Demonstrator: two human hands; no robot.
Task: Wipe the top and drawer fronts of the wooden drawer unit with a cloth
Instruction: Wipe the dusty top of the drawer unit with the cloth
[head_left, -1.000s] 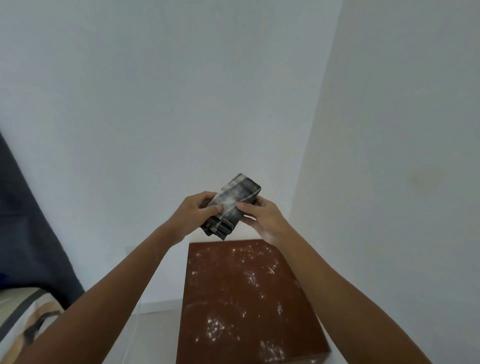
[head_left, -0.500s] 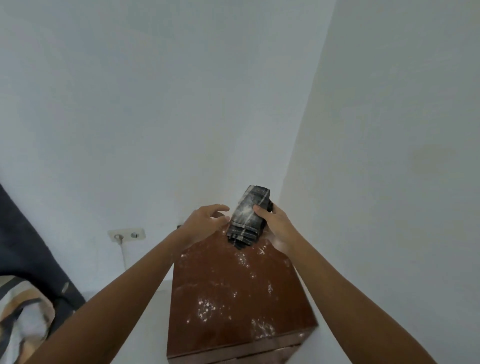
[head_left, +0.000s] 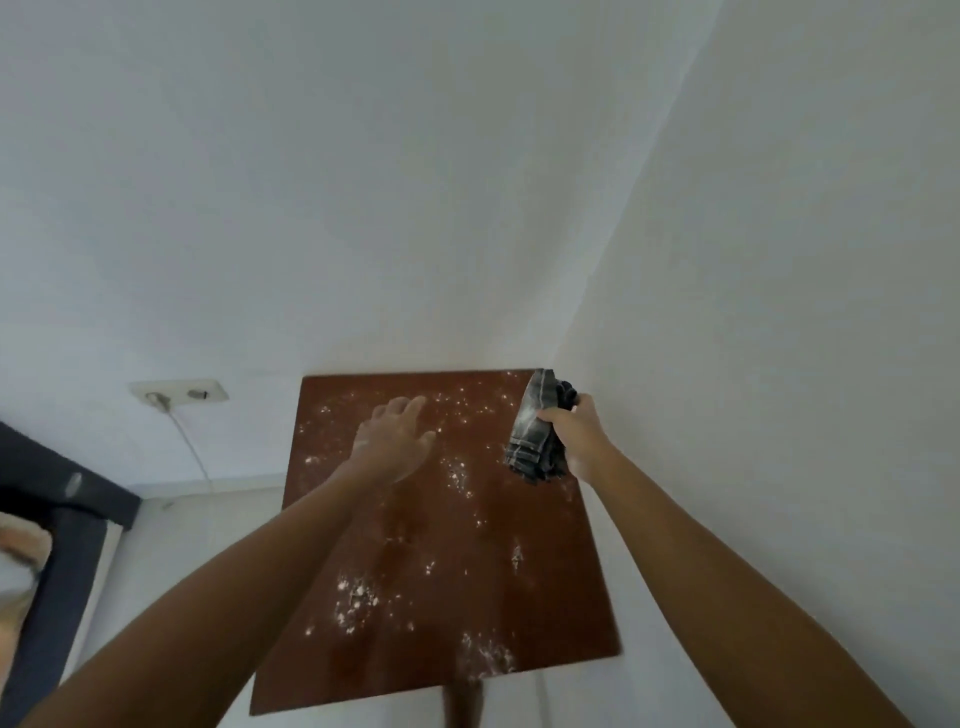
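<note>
A single wide-angle camera, worn on the person's head, looks forward and steeply down into a room corner where two white walls (head_left: 363, 182) meet. It sits above and just in front of the wooden drawer unit (head_left: 415, 571), seeing its dusty top almost square-on, with the near edge low in the frame and the drawer fronts out of sight. Both forearms enter from the bottom corners and stretch away from the lens. At the left edge the view takes in a wall socket (head_left: 179, 391) and part of a dark bed frame (head_left: 57, 499). No second view overlaps it.
</note>
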